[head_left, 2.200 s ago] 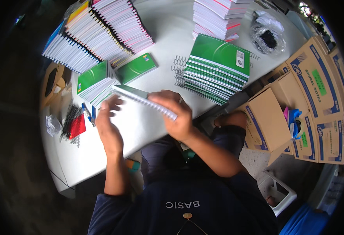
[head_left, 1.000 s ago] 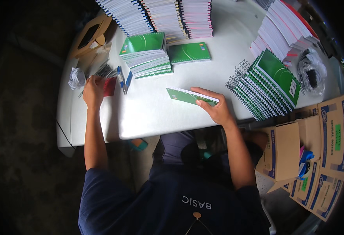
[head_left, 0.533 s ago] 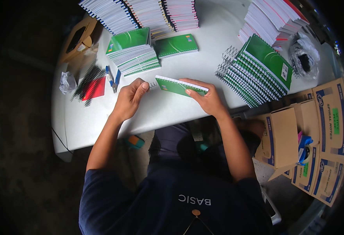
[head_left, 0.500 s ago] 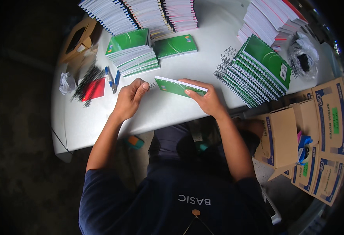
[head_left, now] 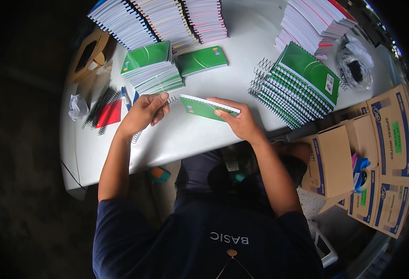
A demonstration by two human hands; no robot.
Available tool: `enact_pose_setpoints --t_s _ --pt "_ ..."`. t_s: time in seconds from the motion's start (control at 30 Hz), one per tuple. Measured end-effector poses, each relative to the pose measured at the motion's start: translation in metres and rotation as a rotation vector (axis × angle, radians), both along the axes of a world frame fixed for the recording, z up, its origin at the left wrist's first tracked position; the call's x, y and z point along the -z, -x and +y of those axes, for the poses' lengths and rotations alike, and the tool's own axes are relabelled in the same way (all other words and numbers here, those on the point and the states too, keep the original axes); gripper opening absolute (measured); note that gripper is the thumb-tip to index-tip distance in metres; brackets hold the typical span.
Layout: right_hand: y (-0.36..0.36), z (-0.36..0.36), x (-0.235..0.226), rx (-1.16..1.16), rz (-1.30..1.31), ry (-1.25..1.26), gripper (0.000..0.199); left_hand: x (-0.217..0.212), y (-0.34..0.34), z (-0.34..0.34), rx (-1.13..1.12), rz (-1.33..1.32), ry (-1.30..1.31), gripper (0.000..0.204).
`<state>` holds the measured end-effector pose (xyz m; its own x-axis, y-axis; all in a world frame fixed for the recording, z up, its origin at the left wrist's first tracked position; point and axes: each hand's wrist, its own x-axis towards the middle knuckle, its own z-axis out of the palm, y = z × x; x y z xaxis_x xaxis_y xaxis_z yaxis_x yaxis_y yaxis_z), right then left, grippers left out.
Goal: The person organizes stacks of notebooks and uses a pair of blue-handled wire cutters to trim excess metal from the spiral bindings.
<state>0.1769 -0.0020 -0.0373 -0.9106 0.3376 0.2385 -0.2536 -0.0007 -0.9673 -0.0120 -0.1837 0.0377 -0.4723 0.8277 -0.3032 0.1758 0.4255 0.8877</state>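
My right hand [head_left: 239,120] grips a small green notebook [head_left: 204,108] by its right end, thumb on the cover and fingers behind. Along the notebook's top edge runs a white strip with holes. My left hand [head_left: 147,111] is closed on a dark wire spiral coil [head_left: 172,99], one end poking out past the thumb toward the notebook. Another stretch of coil shows below the wrist. A small gap lies between the coil's tip and the notebook's left end. The coil's middle is hidden by the left hand.
Stacked green notebooks [head_left: 153,74] stand beyond my left hand, another green notebook [head_left: 202,60] beside them. Coil-bound notebooks [head_left: 297,88] are piled at right. Loose coils [head_left: 104,102] lie on a red card [head_left: 109,114] at left. Cardboard boxes [head_left: 337,162] sit right of the table [head_left: 190,144].
My left hand has drawn back slightly left and turned, bringing more of the coil into sight. The notebook in my right hand has shifted a little left in the picture, along with the whole scene.
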Motion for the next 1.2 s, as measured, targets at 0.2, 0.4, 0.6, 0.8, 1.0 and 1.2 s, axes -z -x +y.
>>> enact_pose_setpoints --t_s 0.2,0.4,0.6,0.8,1.0,1.2 --pt "0.0 0.001 0.0 -0.038 -0.008 0.005 0.03 0.008 0.003 0.01 -0.026 -0.045 -0.098 0.029" --pt "-0.002 0.002 0.0 -0.031 -0.01 -0.058 0.031 -0.003 -0.001 0.018 0.236 0.802 -0.372 0.032" --pt "-0.009 -0.009 0.0 0.08 0.039 -0.215 0.032 -0.012 -0.032 0.021 0.193 1.422 -0.088 0.071" --pt "-0.028 -0.041 0.01 0.225 0.074 -0.283 0.037 0.071 -0.089 -0.028 0.332 1.559 -0.119 0.106" --pt "-0.036 -0.049 0.014 0.217 0.189 -0.376 0.044 0.109 -0.097 -0.038 0.295 1.308 -0.275 0.114" --pt "-0.04 -0.047 0.012 0.225 0.238 -0.529 0.049 0.031 -0.056 0.012 -0.139 1.584 -0.46 0.104"
